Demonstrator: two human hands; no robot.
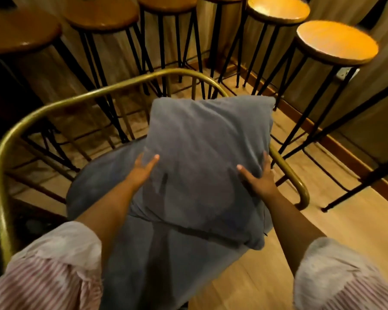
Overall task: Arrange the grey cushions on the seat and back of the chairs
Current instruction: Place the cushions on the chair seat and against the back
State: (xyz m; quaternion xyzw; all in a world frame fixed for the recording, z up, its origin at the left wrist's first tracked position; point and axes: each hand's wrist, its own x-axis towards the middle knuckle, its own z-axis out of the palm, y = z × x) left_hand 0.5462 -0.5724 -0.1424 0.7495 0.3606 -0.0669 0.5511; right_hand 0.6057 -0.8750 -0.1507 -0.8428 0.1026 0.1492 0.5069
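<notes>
Grey cushion (202,157) upright, tilted toward chair back (126,85)

place: bar/cafe | evid: row of wooden stools (278,8) w/ black legs

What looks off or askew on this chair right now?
The back cushion sits skewed toward the right end of the brass frame, not centred, with both hands, left hand and right hand, on it. The seat cushion looks flat. No damage visible.
</notes>
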